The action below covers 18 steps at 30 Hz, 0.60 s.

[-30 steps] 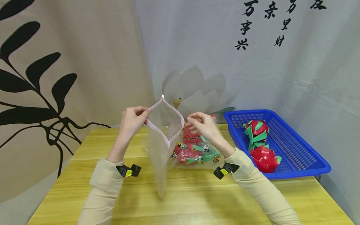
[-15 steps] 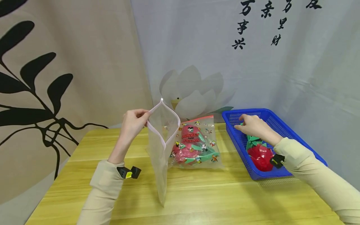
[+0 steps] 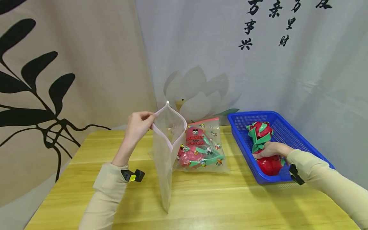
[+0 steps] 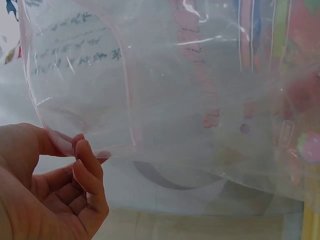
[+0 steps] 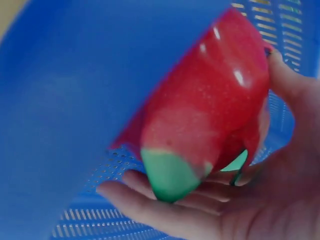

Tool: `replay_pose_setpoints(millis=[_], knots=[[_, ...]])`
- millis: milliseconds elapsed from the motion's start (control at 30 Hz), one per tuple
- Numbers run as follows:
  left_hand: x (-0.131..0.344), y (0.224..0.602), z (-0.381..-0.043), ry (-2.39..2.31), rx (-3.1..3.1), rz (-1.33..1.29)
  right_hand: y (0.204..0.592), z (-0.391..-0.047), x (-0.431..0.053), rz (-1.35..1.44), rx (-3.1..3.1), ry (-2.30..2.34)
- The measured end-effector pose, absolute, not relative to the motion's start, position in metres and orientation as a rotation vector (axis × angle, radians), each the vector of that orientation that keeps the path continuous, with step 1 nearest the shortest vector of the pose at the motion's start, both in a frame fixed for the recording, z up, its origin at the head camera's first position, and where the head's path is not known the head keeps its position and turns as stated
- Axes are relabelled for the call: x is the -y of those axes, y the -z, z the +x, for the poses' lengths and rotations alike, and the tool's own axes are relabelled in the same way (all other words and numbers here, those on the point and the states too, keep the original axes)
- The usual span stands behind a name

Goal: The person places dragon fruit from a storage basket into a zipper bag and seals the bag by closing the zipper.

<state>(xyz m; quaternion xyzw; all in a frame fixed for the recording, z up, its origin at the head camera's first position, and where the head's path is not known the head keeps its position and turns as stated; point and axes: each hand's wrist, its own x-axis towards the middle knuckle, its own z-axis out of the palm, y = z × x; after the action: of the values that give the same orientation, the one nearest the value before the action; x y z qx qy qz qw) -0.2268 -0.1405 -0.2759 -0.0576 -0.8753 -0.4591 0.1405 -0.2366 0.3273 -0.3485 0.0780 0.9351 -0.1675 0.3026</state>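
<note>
My left hand (image 3: 139,126) pinches the pink-edged rim of a clear zip bag (image 3: 164,159), which hangs upright with its mouth spread. In the left wrist view, thumb and fingers meet on the corner of the bag (image 4: 165,100); faint coloured print shows on it. Down in the blue basket (image 3: 253,174), my right hand (image 3: 271,150) grips the nearer toy dragon fruit (image 3: 270,166), glossy red with green tips. From the right wrist, the thumb lies on one side of this dragon fruit (image 5: 200,105) and the fingers lie under it. A second dragon fruit (image 3: 261,131) sits behind it.
Behind the open bag, a filled bag with a red seal and cartoon print (image 3: 201,147) lies on the wooden table (image 3: 215,204). It holds red and green things. A printed curtain (image 3: 201,48) hangs behind the table.
My right hand has left the bag's mouth, moved right over the basket and come down onto the nearer dragon fruit. My left hand still holds the bag at nearly the same spot.
</note>
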Motion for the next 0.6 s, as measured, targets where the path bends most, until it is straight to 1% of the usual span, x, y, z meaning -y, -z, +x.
replay_pose_setpoints(millis=[233,400,600], knots=[[0.1408,0.2734,-0.2282,1.312,2.525,-0.174,0.3522,-0.2378,-0.333,0.177,-2.496,0.473],[0.1421,0.2733,-0.2273,1.32,2.527,-0.18,0.3512,-0.2363,-0.3331,0.206,-2.513,0.518],[0.1432,0.2757,-0.2255,1.33,2.531,-0.177,0.3505,-0.2327,-0.3324,0.129,-2.555,0.499]])
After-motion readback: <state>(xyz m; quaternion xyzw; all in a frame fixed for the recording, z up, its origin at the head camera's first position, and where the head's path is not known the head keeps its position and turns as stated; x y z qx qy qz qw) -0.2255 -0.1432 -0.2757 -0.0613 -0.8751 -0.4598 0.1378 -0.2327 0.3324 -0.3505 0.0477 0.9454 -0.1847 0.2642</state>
